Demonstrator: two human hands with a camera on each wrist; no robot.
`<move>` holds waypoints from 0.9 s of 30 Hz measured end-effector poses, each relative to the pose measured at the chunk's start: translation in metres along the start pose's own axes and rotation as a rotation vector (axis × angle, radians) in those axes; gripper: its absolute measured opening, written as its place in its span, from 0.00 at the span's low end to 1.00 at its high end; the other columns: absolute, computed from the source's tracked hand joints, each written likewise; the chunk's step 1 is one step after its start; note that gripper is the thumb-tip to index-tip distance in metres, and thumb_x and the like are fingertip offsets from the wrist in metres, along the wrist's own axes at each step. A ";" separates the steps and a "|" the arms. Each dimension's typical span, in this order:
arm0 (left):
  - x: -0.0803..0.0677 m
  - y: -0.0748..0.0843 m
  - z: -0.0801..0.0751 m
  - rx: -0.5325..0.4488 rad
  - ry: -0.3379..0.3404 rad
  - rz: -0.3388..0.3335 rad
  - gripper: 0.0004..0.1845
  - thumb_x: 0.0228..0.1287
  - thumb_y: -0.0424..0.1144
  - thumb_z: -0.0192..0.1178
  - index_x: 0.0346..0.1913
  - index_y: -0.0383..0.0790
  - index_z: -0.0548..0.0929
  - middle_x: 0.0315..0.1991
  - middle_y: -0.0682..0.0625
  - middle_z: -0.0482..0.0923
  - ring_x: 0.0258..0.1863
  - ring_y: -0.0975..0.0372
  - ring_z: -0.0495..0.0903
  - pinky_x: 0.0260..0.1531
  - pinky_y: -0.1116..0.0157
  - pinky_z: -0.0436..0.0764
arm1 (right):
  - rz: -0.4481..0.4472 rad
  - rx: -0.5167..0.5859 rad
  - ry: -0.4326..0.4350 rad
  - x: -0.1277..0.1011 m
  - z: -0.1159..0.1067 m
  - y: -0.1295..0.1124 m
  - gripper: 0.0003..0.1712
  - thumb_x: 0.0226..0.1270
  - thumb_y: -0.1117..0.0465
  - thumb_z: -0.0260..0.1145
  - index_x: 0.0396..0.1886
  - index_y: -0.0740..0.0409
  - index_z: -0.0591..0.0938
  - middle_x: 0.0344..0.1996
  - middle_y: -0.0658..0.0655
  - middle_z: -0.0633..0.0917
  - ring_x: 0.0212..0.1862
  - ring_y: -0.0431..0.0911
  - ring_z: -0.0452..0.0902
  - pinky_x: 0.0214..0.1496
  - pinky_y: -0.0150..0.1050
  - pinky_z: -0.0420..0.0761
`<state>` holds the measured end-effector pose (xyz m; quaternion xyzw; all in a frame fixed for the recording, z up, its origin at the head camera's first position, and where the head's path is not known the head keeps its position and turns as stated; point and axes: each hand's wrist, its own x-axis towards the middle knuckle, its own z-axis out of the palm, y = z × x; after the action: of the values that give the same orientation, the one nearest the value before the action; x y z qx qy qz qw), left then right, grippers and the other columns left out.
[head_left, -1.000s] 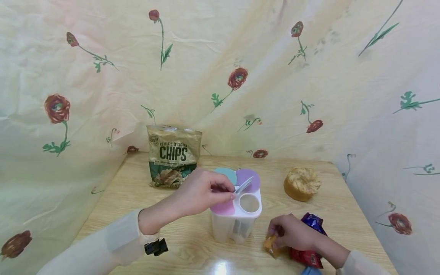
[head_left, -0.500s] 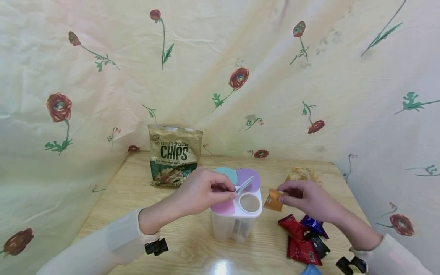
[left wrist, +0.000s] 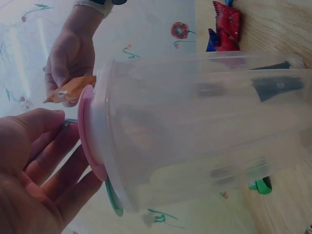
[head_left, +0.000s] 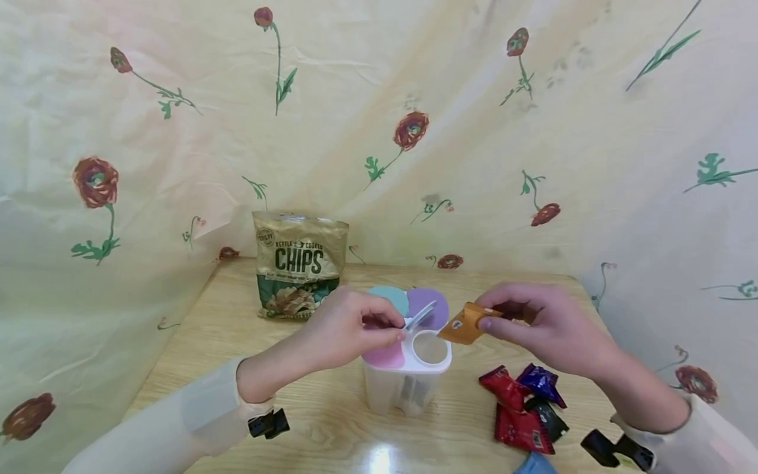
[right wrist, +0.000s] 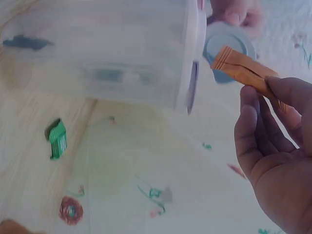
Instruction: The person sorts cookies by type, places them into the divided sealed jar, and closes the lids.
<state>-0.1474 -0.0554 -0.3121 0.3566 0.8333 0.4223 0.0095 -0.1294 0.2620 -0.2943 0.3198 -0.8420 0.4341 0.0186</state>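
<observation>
In the head view, my left hand pinches the raised pale blue-grey lid of a translucent storage container with a white top. The other lids, pink, teal and purple, lie down over their compartments. Below the raised lid the round opening shows. Between thumb and fingers my right hand pinches an orange snack packet, its lower end beside the opening's right rim. Through the container's wall, a dark packet shows near the bottom.
Red packets, a blue-purple packet, a black packet and a light blue item lie at right. A chips bag stands back left. A small green packet lies behind the container.
My right hand has lifted the orange packet from the table beside the other packets and brought it up and left to the container's opening. My left hand keeps the lid raised.
</observation>
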 end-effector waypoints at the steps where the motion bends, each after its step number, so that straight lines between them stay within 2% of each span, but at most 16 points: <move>1: 0.000 0.000 0.000 -0.002 -0.002 0.000 0.02 0.62 0.38 0.74 0.36 0.45 0.91 0.31 0.60 0.88 0.31 0.75 0.82 0.37 0.71 0.84 | 0.003 0.013 -0.008 0.001 0.003 -0.001 0.13 0.69 0.69 0.70 0.46 0.45 0.87 0.39 0.46 0.89 0.35 0.43 0.86 0.35 0.37 0.87; 9: -0.001 0.001 0.000 -0.007 -0.008 -0.012 0.02 0.62 0.36 0.73 0.36 0.44 0.91 0.31 0.58 0.88 0.31 0.74 0.82 0.37 0.71 0.85 | -0.015 0.052 -0.050 0.015 0.023 -0.001 0.09 0.70 0.66 0.70 0.41 0.46 0.87 0.38 0.47 0.89 0.35 0.44 0.87 0.36 0.39 0.88; 14: 0.000 0.001 0.000 -0.009 -0.012 -0.016 0.02 0.62 0.36 0.73 0.37 0.45 0.91 0.32 0.59 0.88 0.32 0.74 0.83 0.38 0.71 0.85 | -0.043 -0.042 -0.055 0.019 0.029 0.001 0.10 0.67 0.66 0.73 0.38 0.43 0.88 0.34 0.41 0.89 0.31 0.39 0.84 0.31 0.35 0.84; 18: 0.000 0.001 0.000 -0.005 -0.013 -0.008 0.02 0.62 0.37 0.73 0.37 0.45 0.91 0.32 0.59 0.88 0.32 0.75 0.83 0.38 0.71 0.85 | -0.020 -0.108 -0.053 0.020 0.030 0.002 0.09 0.65 0.63 0.75 0.36 0.41 0.88 0.31 0.38 0.87 0.29 0.37 0.81 0.26 0.33 0.80; 27: 0.001 0.001 -0.001 0.003 -0.013 0.000 0.02 0.63 0.39 0.73 0.36 0.45 0.91 0.31 0.60 0.88 0.32 0.75 0.83 0.37 0.72 0.84 | -0.019 -0.147 -0.105 0.024 0.027 -0.002 0.10 0.63 0.63 0.76 0.37 0.40 0.89 0.32 0.38 0.88 0.23 0.35 0.73 0.22 0.31 0.75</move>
<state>-0.1478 -0.0551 -0.3111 0.3592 0.8338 0.4189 0.0143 -0.1409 0.2285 -0.3021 0.3481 -0.8683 0.3535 0.0021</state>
